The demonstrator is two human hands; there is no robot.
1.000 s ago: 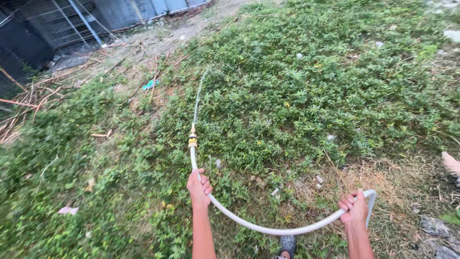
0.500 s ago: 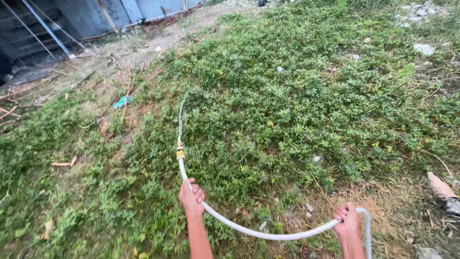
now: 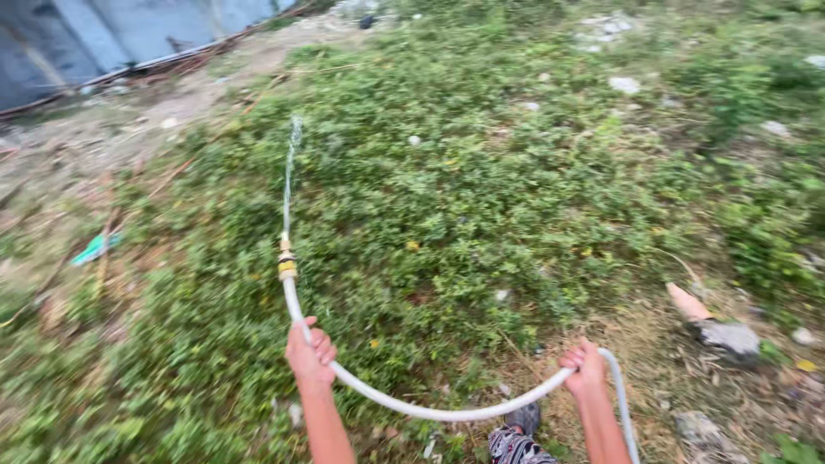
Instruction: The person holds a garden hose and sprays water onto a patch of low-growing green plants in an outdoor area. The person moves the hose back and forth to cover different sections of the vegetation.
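Item: white garden hose (image 3: 430,411), slung in a loop between both hands. Left hand (image 3: 309,354) clenched around it behind the yellow nozzle (image 3: 286,260); right hand (image 3: 586,369) clenched where it bends back past the patterned shoe (image 3: 514,447). Thin water jet (image 3: 290,176) arcs over the green ground cover (image 3: 481,206).

Risk: the tight bend at the right hand may kink and choke flow; slack could snag the foot.

Change: the corrugated wall (image 3: 103,39) sits differently in view than half a second ago, and the jet points more steeply upward.
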